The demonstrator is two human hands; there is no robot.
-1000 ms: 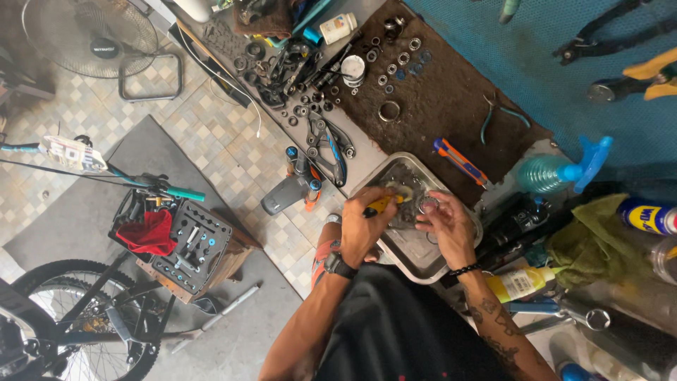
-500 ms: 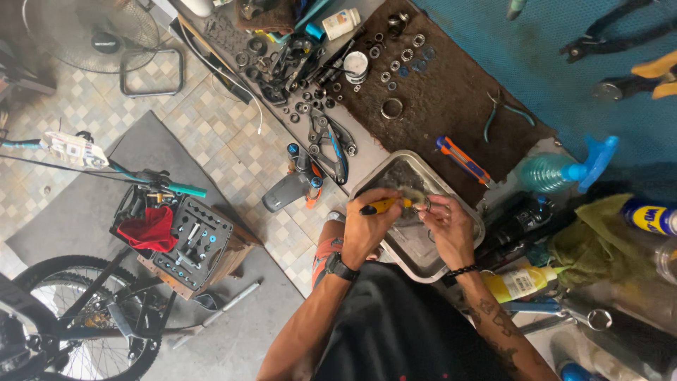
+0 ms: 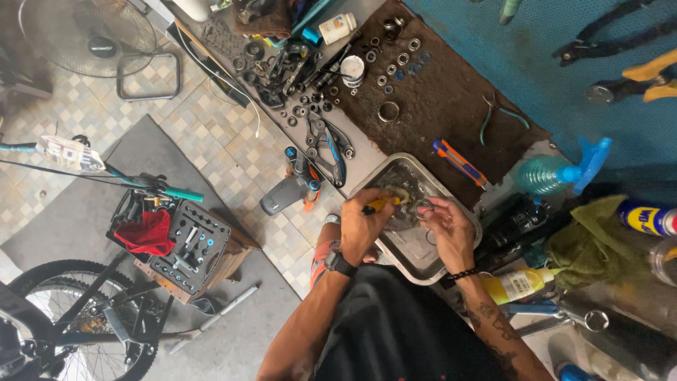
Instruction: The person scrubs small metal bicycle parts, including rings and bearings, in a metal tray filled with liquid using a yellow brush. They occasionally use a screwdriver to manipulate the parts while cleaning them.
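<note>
My left hand (image 3: pixel 363 227) grips a yellow-handled brush (image 3: pixel 381 204), its bristles pointing at a small metal ring bearing (image 3: pixel 424 206) pinched in the fingertips of my right hand (image 3: pixel 448 229). Both hands hover over a dirty rectangular metal tray (image 3: pixel 417 258) on the workbench. A black watch sits on my left wrist and a bead bracelet on my right.
Several bearings and rings (image 3: pixel 395 63) lie on a brown mat. An orange-and-blue utility knife (image 3: pixel 460 162), teal pliers (image 3: pixel 498 113), a teal spray bottle (image 3: pixel 557 169), a green rag (image 3: pixel 596 236) and a spray can (image 3: pixel 649 216) surround the tray. A toolbox (image 3: pixel 190 247), a bicycle wheel (image 3: pixel 63 321) and a fan (image 3: pixel 88 35) stand on the floor.
The brush has kept working at the ring, first sliding right toward it, now drawn slightly back. My right hand lifted the ring a little over the tray.
</note>
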